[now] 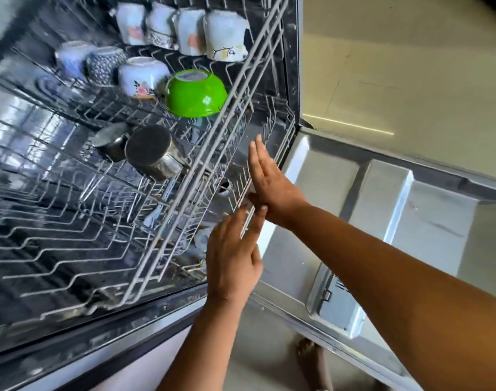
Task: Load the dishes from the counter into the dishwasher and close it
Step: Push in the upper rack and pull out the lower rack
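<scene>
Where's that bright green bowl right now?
The green bowl sits upside down in the upper rack, near its front rail, just right of a flowered white cup.

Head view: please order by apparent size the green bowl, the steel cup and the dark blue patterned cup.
1. green bowl
2. steel cup, nearly as large, but it lies nearer the camera, so this order is unsure
3. dark blue patterned cup, clearly smallest

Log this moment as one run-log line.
left hand: open, on lower rack front | right hand: open, same | green bowl: upper rack | door: open
</scene>
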